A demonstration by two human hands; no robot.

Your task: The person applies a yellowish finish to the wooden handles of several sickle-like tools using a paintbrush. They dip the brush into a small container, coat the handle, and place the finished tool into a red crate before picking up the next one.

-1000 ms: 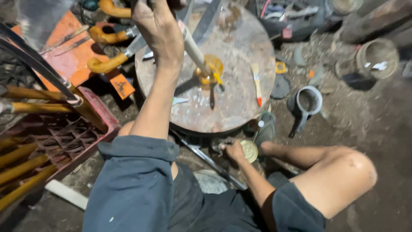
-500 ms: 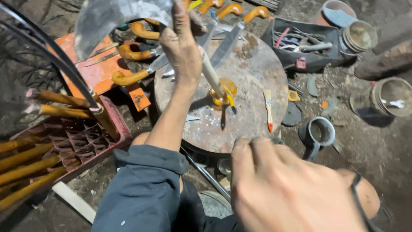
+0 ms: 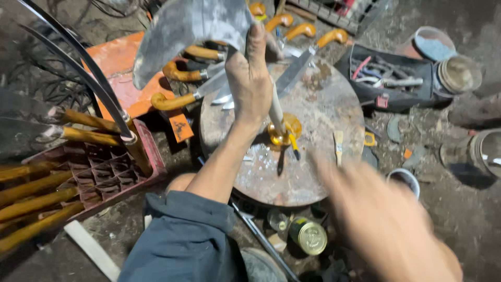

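- head view, nearest: the right hand (image 3: 386,224) is a blur low on the right, fingers spread, holding nothing that can be seen.
- a small tin (image 3: 308,236) lies on the ground just left of it.
- the round surface (image 3: 323,120) carries a yellow dish (image 3: 284,130) and a small brush (image 3: 338,143).
- above it, the left hand (image 3: 250,78) is closed round a pale handle (image 3: 275,109), lifting a broad grey blade (image 3: 188,26).
- farthest, knives with orange handles (image 3: 182,99) lie at the surface's far edge.

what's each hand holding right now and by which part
The left hand grips a broad curved grey metal blade at its lower end, above the pale handle. The blurred right hand holds nothing visible.
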